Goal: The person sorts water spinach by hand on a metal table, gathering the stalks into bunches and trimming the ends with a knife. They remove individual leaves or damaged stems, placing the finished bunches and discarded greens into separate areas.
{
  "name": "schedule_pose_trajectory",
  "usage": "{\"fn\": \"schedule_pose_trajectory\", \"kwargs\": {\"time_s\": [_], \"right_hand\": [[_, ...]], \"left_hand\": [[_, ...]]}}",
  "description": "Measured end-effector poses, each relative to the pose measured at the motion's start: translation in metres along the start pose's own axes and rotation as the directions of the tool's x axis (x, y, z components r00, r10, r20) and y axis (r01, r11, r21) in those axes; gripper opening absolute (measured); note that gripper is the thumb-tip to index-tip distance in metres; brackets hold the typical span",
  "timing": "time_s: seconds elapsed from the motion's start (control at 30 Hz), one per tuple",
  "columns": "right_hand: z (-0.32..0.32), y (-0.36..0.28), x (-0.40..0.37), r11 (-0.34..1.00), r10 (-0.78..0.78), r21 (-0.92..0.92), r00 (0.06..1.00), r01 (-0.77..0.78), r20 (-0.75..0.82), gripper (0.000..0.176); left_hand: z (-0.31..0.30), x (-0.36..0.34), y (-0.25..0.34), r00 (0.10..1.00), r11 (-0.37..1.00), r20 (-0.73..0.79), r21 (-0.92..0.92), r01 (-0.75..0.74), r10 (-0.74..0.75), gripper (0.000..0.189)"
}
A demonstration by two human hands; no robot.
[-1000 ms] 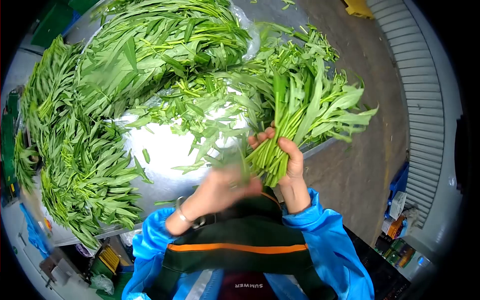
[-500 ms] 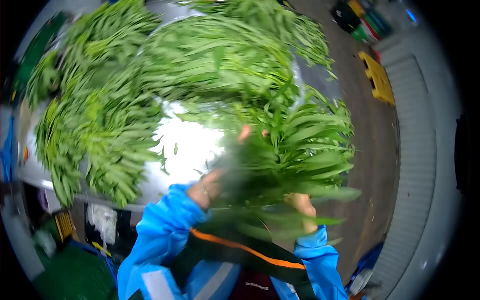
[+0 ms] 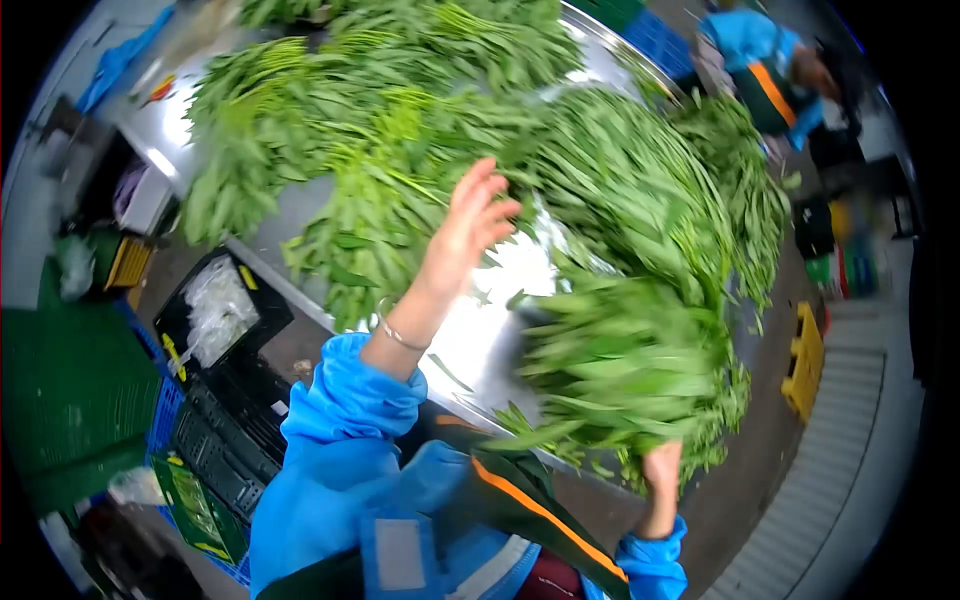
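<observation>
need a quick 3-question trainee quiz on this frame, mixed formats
1. True or false: the left hand is open, fingers spread, above the heaped long-leaved green vegetables.
2. Which hand holds the blurred bunch of leafy green stems? A) left B) the right hand C) neither
3. Fill in: the shiny silver table under the greens is made of ____.

Key: 1 true; 2 B; 3 metal.
</observation>
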State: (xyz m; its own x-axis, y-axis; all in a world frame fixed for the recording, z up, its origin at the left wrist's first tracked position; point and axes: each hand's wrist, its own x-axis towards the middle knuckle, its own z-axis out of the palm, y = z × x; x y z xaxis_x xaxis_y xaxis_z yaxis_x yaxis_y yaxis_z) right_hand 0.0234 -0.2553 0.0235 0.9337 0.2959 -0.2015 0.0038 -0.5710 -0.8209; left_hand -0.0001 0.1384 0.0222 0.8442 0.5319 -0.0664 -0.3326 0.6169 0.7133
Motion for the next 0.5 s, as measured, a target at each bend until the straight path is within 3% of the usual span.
{"fn": "schedule_pose_trajectory", "kwargs": {"time_s": [0.03,0.07,0.1,0.13,0.17,0.23,0.27,0.3,0.33,0.37,0.4,0.43,0.47,0.5], "right_hand": [[-0.002,-0.002,0.01,0.999,0.003,0.037,0.998,-0.006,0.069,0.034],[0.009,-0.05,0.013,0.835,0.273,0.435,0.94,-0.337,0.205,0.032],[0.02,-0.072,0.022,0.755,0.333,0.487,0.897,-0.438,0.291,0.032],[0.03,-0.087,0.03,0.667,0.383,0.518,0.843,-0.535,0.378,0.032],[0.041,-0.092,0.038,0.573,0.36,0.601,0.83,-0.557,0.426,0.032],[0.059,-0.098,0.046,0.829,0.173,0.337,0.778,-0.446,0.604,0.031],[0.067,-0.098,0.047,0.918,0.103,0.209,0.714,-0.336,0.692,0.031],[0.079,-0.108,0.047,0.976,0.053,0.094,0.631,-0.197,0.774,0.031],[0.083,-0.12,0.044,0.777,0.143,0.128,0.371,-0.617,0.917,0.03],[0.089,-0.137,0.041,0.44,0.219,-0.029,0.076,-0.898,0.973,0.03],[0.096,-0.148,0.034,0.681,0.254,-0.104,0.101,-0.725,0.962,0.03],[0.103,-0.17,0.028,0.769,0.275,-0.171,0.076,-0.616,0.959,0.038],[0.108,-0.189,0.027,0.836,0.299,-0.235,0.053,-0.496,0.953,0.045],[0.112,-0.195,0.032,0.811,0.232,-0.205,-0.022,-0.548,0.973,0.05]], "left_hand": [[0.005,-0.008,0.022,0.949,0.865,0.14,0.389,-0.315,0.283,0.049],[0.022,-0.024,0.042,0.818,0.506,0.367,0.651,-0.566,0.443,0.048],[0.034,-0.039,0.051,0.688,0.433,0.638,0.543,-0.72,0.345,0.051],[0.044,-0.055,0.052,0.493,0.384,0.842,0.391,-0.836,0.216,0.054],[0.055,-0.074,0.04,0.401,0.188,0.881,0.362,-0.913,0.25,0.056],[0.063,-0.083,0.03,0.234,-0.073,0.953,0.251,-0.965,0.193,0.062],[0.058,-0.078,0.026,0.169,-0.118,0.978,0.184,-0.976,0.12,0.065],[0.053,-0.072,0.029,0.188,0.138,0.98,0.177,-0.974,0.066,0.07],[0.046,-0.068,0.034,0.175,0.07,0.984,0.176,-0.982,-0.022,0.071],[0.037,-0.067,0.039,0.169,0.005,0.979,0.171,-0.985,-0.113,0.072],[0.03,-0.066,0.049,0.17,-0.056,0.964,0.161,-0.985,-0.205,0.073],[0.02,-0.067,0.06,0.155,-0.028,0.958,0.153,-0.988,-0.242,0.081],[0.015,-0.069,0.072,0.129,0.108,0.929,0.176,-0.978,-0.348,0.08],[0.007,-0.071,0.072,0.183,0.143,0.937,0.233,-0.962,-0.296,0.08]]}}
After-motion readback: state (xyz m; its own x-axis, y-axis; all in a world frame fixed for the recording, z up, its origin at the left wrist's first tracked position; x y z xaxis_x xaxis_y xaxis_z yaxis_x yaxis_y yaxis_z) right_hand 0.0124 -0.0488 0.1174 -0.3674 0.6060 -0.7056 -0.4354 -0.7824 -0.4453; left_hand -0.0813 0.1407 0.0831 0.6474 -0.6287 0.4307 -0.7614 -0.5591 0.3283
